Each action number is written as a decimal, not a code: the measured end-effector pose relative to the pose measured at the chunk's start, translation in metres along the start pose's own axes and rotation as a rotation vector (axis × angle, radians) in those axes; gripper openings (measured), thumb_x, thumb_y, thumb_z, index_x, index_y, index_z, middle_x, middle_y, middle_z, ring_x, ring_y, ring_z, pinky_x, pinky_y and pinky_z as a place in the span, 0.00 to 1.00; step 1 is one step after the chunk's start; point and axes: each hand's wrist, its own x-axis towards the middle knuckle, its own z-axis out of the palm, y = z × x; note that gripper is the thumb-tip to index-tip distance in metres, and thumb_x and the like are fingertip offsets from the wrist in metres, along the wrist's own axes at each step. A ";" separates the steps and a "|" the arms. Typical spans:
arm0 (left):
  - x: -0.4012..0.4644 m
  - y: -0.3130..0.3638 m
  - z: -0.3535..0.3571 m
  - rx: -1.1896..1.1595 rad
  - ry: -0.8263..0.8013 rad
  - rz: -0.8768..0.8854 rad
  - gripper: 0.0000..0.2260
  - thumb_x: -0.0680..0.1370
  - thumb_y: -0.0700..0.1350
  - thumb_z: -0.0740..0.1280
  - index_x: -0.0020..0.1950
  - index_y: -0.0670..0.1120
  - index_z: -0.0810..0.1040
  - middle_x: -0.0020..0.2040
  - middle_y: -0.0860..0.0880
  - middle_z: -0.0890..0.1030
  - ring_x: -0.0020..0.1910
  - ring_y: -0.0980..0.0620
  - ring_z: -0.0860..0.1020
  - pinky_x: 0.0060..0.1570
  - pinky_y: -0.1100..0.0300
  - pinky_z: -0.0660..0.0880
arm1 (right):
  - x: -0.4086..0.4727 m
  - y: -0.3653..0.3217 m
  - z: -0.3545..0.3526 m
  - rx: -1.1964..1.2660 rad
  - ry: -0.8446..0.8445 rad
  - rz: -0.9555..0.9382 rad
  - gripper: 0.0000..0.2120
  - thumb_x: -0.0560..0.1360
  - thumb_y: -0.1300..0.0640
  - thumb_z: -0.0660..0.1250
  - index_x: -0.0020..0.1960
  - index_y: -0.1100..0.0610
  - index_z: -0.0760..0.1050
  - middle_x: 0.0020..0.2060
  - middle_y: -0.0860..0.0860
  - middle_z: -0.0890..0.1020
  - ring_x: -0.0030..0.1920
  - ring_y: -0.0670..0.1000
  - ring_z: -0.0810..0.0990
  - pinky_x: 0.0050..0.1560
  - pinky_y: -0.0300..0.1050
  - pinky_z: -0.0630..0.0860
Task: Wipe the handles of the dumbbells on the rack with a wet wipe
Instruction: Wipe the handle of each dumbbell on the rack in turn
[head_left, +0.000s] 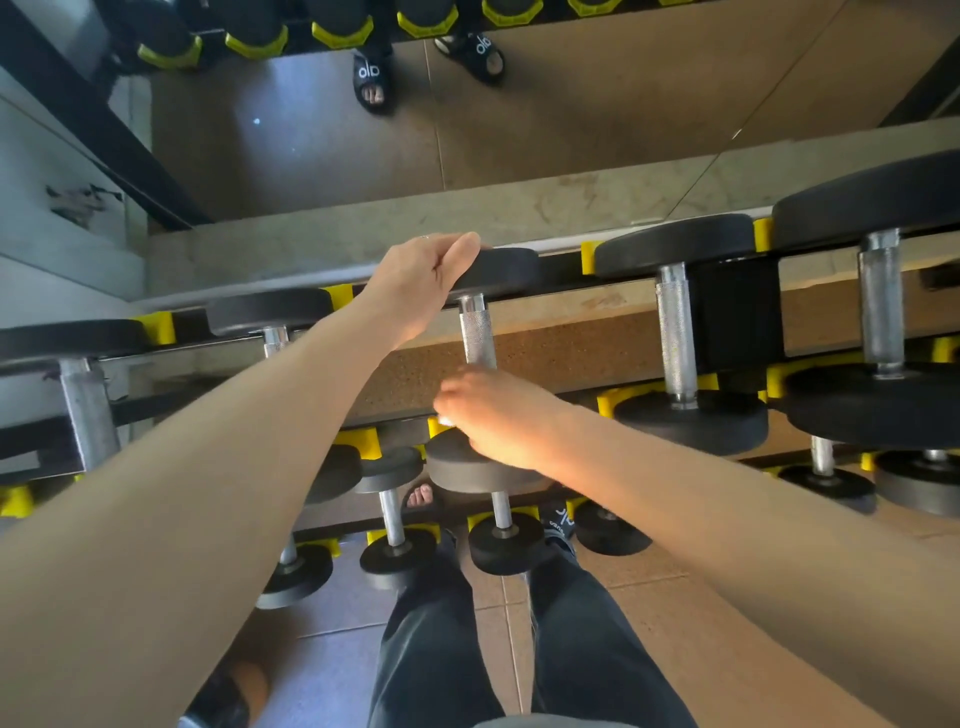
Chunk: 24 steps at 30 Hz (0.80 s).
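We are standing in a gym: round black rubber-headed dumbbells with knurled steel handles (675, 332) are lying on a tiered rack with yellow cradles (592, 257) facing a wall mirror (571, 114).

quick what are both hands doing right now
Left hand: holds the far head of a top-row dumbbell, thumb over its edge.
Right hand: curled round the near end of that dumbbell's handle; a wipe cannot be made out.

Left hand (415, 280) grips dumbbell (478, 332) far head; right hand (498, 415) curled round handle's near end.
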 end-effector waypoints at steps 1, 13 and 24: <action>0.000 0.000 0.001 0.001 0.002 -0.001 0.21 0.86 0.56 0.50 0.65 0.53 0.79 0.53 0.49 0.81 0.52 0.49 0.76 0.50 0.58 0.68 | 0.001 0.005 0.000 -0.145 -0.087 -0.069 0.10 0.77 0.63 0.65 0.58 0.60 0.77 0.52 0.53 0.79 0.54 0.51 0.74 0.60 0.50 0.75; -0.002 0.002 0.004 -0.001 0.026 0.003 0.21 0.86 0.56 0.49 0.63 0.50 0.79 0.50 0.47 0.79 0.47 0.50 0.75 0.45 0.62 0.69 | -0.033 0.041 0.009 0.593 0.184 0.762 0.11 0.80 0.59 0.62 0.59 0.59 0.78 0.50 0.53 0.81 0.47 0.50 0.79 0.46 0.37 0.71; 0.000 0.001 0.006 -0.001 0.050 0.011 0.21 0.86 0.55 0.49 0.62 0.51 0.80 0.50 0.46 0.80 0.48 0.49 0.75 0.44 0.60 0.69 | -0.009 0.021 0.018 0.653 -0.024 0.836 0.11 0.79 0.55 0.64 0.54 0.62 0.79 0.42 0.53 0.79 0.41 0.51 0.78 0.30 0.38 0.67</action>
